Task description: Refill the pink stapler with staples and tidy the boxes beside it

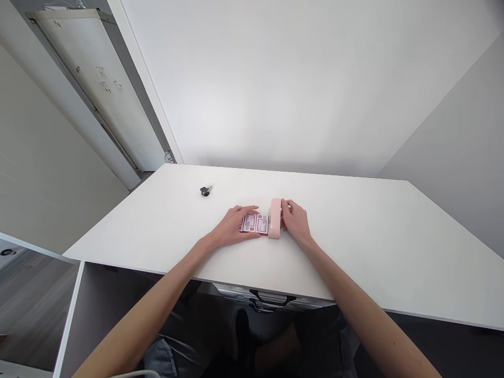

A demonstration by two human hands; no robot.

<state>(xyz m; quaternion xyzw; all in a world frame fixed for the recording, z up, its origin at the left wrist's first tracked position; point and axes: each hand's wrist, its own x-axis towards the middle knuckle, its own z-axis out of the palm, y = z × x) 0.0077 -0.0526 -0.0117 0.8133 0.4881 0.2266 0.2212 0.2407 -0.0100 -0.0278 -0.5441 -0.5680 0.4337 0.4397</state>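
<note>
A red-and-white printed piece (250, 223), flat and card-like, lies on the white table. My left hand (232, 227) spans it, with the thumb along the near edge and the fingers along the far edge. Against its right end stands a pale pink bar-shaped device (275, 218), too small to identify. Whether the printed end goes into the device or only touches it, I cannot tell. On the device's right side, my right hand (295, 219) is closed, with curled fingertips gripping its edge.
A small black object with a metal part (205, 191) lies toward the back left of the white tabletop (354, 231). Behind the table rises a white wall (275, 89). Drawers with black handles (271, 300) sit below the front edge, near my legs.
</note>
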